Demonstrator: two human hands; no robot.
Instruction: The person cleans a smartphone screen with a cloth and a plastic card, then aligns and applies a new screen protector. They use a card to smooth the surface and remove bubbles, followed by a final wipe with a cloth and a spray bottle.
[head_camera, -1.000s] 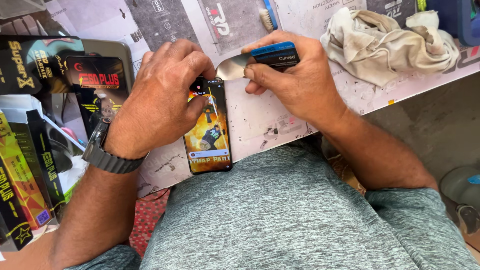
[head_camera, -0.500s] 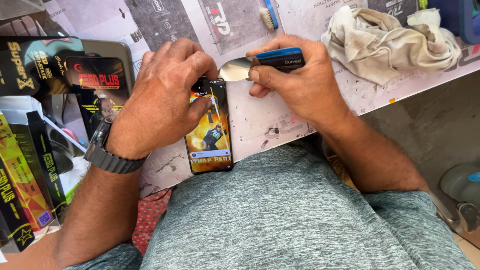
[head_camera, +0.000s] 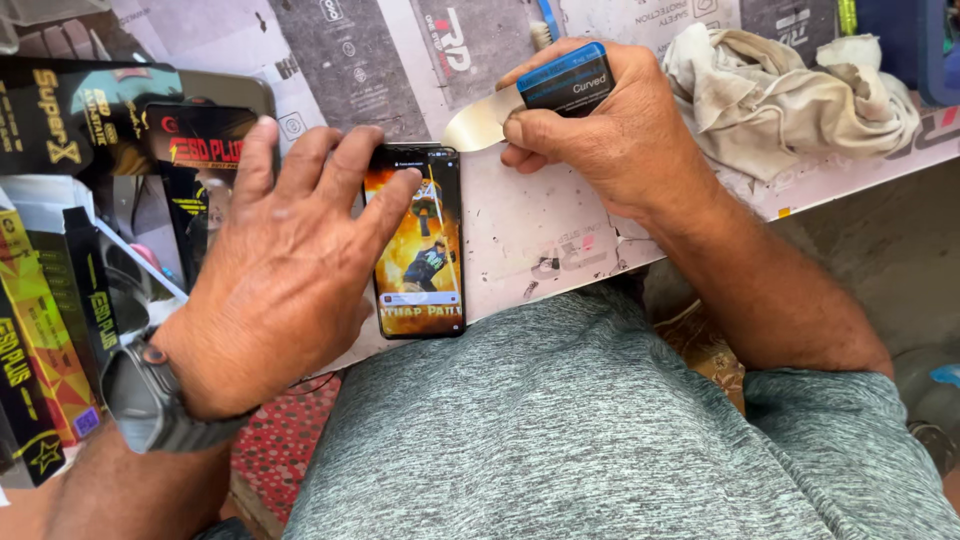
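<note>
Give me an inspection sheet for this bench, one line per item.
Surface: worktop covered with printed sheets, worn and marked.
Job's things: smartphone lying flat, screen lit; curved tool with blue handle and pale blade.
Clutter: crumpled cloth at right; packaging boxes stacked at left.
Grippers: left hand rests fingers on the phone's upper left edge; right hand grips the tool's handle, blade clear of the phone.
Cables: nothing seen.
Surroundings: grey shirt in foreground; wristwatch on left wrist.

Pale worktop (head_camera: 560, 230) papered with printed sheets across the upper frame; bare grey floor (head_camera: 890, 260) at right, daylit.
</note>
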